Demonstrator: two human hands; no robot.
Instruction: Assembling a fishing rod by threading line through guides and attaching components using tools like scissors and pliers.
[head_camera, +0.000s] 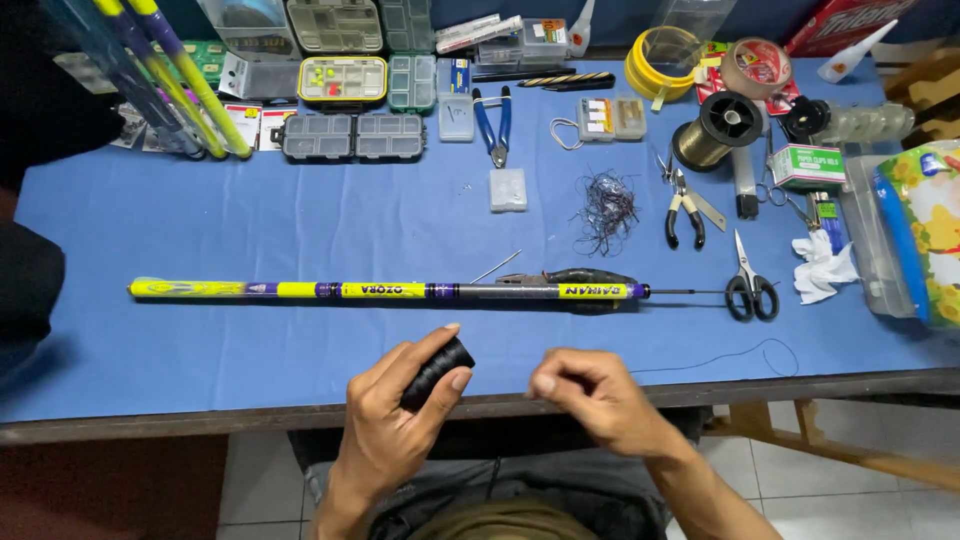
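Note:
My left hand (395, 415) grips a small black spool (437, 372) near the table's front edge. My right hand (590, 400) is beside it, fingers pinched shut on a thin dark line (720, 357) that trails right across the blue tablecloth (300, 230) in a loop. Just beyond both hands a yellow, purple and black fishing rod (390, 290) lies crosswise on the cloth.
Black-handled scissors (750, 290) lie at the rod's right tip. Farther back are blue pliers (492, 122), small pliers (684, 212), a tangle of dark line (606, 210), tackle boxes (352, 136), line spools (718, 128) and yellow tape (660, 62). A clear bin (880, 250) stands at right.

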